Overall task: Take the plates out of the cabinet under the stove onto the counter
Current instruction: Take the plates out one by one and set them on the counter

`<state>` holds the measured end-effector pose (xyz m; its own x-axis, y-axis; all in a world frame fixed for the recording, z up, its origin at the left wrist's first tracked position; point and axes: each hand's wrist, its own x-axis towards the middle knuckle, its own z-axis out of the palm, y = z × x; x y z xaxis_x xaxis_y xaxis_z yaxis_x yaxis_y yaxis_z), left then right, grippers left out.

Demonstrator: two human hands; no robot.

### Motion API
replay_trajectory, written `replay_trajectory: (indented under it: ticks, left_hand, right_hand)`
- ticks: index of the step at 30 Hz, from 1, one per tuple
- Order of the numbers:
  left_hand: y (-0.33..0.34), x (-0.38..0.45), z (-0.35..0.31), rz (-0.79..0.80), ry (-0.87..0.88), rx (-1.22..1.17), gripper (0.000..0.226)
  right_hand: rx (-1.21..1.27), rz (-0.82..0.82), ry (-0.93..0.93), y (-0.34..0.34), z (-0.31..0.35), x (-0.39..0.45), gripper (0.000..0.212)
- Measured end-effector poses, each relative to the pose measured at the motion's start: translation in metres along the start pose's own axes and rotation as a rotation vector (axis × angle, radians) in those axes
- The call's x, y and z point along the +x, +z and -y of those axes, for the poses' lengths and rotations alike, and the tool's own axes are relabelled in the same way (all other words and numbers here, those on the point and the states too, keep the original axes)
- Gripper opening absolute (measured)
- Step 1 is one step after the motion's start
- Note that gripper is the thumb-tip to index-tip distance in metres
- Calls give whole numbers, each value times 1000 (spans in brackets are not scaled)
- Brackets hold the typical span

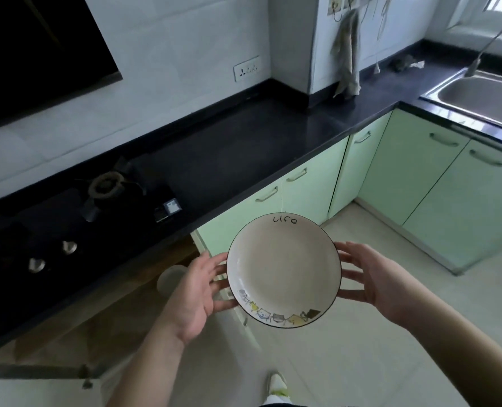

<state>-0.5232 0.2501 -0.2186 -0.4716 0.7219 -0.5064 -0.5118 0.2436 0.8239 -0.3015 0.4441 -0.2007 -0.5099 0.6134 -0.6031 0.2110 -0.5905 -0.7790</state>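
- Head view: one plate (283, 270) is up in the air, level, held between both hands in front of the open cabinet (144, 292), clear of the dark worktop (243, 148) up at eleven o'clock.
- The left hand (195, 292) meets the rim at nine o'clock and the right hand (370, 279) at three. The fingers of both are spread and nearly straight, reaching under the plate's edge; they cradle it rather than clamp it.
- How it will handle, as a judgement: glazed ceramic, stiff, of moderate weight, slick and quick to chip. A hold on opposite edges with support underneath looks right, and it should be set down flat.
- Counting plates: one only, with "Life" lettered at twelve o'clock and a row of cartoon figures along six.
- A pale round object (171, 279) sits in the cabinet at nine o'clock from the plate; I cannot tell what it is.
- One gas stove (67, 218) with three knobs, one sink (484, 95) at two o'clock, and five handles on the green cabinet doors (311, 189).
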Motion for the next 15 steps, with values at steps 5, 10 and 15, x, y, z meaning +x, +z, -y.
replay_trajectory:
  ticks: [5, 10, 15]
  left_hand:
    - [40, 50, -25, 50, 6, 51, 47]
    - [90, 97, -46, 49, -25, 61, 45]
    - [137, 151, -59, -17, -42, 82, 47]
  right_hand:
    - [-12, -72, -22, -28, 38, 29, 27]
    - [6, -95, -32, -65, 73, 68, 28]
    - [11, -59, 6, -103, 109, 125, 28]
